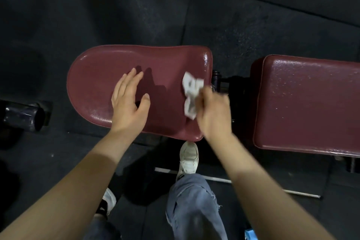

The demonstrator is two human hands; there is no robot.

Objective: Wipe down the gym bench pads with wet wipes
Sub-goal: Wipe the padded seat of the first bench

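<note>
2 maroon pads: seat pad at 9 o'clock, back pad at 3. 1 crumpled wipe. 2 hands: left hand, right hand. 2 shoes: right shoe, left shoe.

Bare forearms, faded frayed jeans, white sneakers.

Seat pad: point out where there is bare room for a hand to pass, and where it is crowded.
Free: the far strip of the seat pad, beyond both hands, and the middle patch between the left hand and the wipe. The back pad is bare too. Crowded: the near edge, with the left hand flat and the right hand gripping the wipe.
</note>
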